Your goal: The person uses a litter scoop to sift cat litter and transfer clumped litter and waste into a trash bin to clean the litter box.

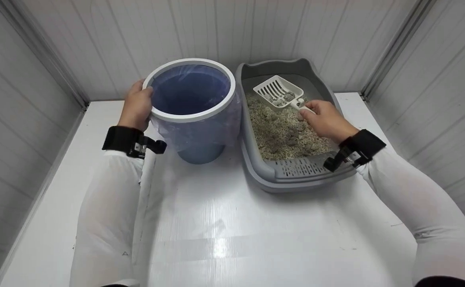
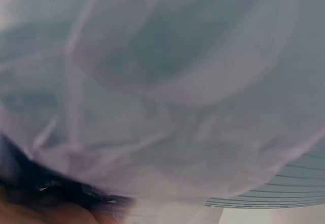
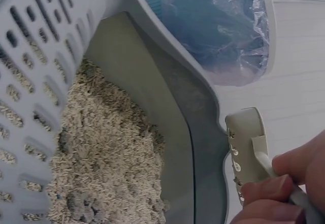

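The white table (image 1: 232, 239) is bare along all its near part, so a hand can pass there freely from left to right. In the far part two obstacles stand side by side: the bin (image 1: 194, 109) on the left and the grey litter tray (image 1: 292, 175) on the right, almost touching, with no passage between them. Panel walls (image 1: 448, 99) close the left, right and far sides. Beside each obstacle only a narrow strip of table is free.

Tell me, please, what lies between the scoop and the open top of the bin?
In the head view, only the grey wall of the litter tray stands between the scoop, held in the right hand, and the bin.
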